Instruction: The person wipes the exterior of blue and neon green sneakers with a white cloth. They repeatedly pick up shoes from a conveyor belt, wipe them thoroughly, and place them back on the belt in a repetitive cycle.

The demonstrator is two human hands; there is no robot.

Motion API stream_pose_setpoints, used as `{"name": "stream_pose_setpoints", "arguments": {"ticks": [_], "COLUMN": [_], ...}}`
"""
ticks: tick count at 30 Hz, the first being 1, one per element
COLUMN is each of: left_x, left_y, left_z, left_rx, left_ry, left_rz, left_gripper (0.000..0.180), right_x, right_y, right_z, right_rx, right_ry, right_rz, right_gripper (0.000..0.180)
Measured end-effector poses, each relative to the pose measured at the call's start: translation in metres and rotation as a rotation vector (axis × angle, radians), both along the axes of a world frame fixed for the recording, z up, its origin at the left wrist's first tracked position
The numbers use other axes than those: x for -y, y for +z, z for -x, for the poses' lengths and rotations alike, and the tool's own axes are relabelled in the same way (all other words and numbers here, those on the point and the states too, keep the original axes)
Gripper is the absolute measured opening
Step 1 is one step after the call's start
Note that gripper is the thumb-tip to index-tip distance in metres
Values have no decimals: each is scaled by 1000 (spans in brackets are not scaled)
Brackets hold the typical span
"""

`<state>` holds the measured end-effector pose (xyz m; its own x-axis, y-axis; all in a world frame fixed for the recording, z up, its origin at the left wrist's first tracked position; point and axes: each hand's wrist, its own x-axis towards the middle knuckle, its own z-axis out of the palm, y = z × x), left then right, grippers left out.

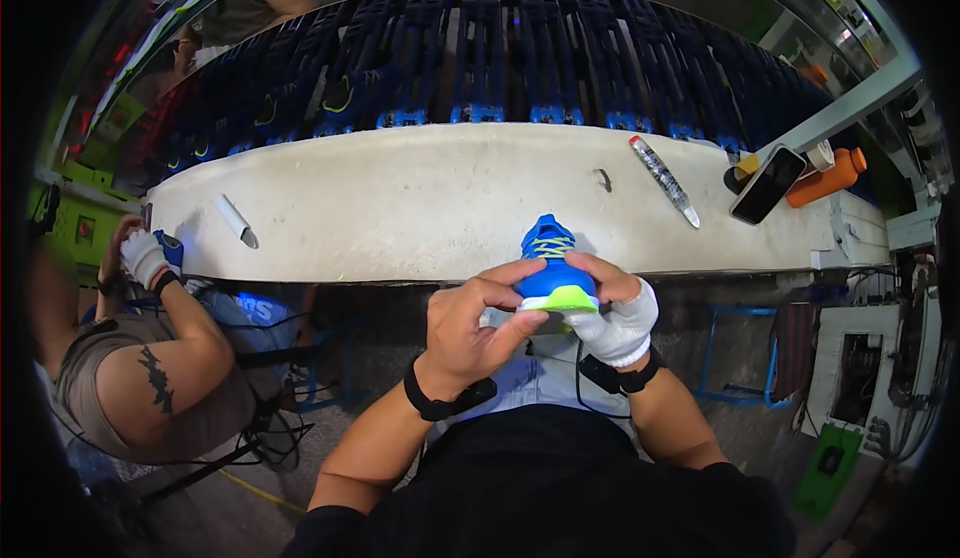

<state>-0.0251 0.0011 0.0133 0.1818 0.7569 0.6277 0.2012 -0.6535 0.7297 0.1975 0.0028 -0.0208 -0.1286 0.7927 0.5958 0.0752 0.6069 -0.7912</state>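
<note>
A blue shoe [545, 278] with yellow-green laces, a yellow-green toe and a white sole is held up between my two hands, just off the near edge of the white worktop [400, 198]. My left hand [475, 318], bare, grips its left side with the thumb along the sole. On its other side my right hand [615, 313], in a white glove that leaves the fingertips uncovered, presses against the toe end and sole. Each wrist wears a black band. What lies under the sole is hidden.
Beyond the worktop runs a dark conveyor with blue parts [480, 113], bearing several shoes at left. On the worktop lie a marker-like tube [665, 183], a grey half-pipe piece [236, 221], a phone [768, 185] and an orange bottle [828, 178]. A co-worker [150, 368] sits at left holding a blue shoe.
</note>
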Motion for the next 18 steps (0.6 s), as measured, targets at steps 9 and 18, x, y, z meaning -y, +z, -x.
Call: {"name": "stream_pose_setpoints", "arguments": {"ticks": [9,18], "left_x": [-8,-15], "left_y": [47,88], "left_z": [34,30], "left_rx": [-577,-673], "left_ry": [49,-50], "left_rz": [-206,69], "left_gripper": [54,89], "right_x": [-16,-1], "right_y": [3,19], "right_z": [14,29], "right_rx": [71,307], "right_ry": [45,31], "right_rz": [-93,-177], "right_gripper": [42,41]}}
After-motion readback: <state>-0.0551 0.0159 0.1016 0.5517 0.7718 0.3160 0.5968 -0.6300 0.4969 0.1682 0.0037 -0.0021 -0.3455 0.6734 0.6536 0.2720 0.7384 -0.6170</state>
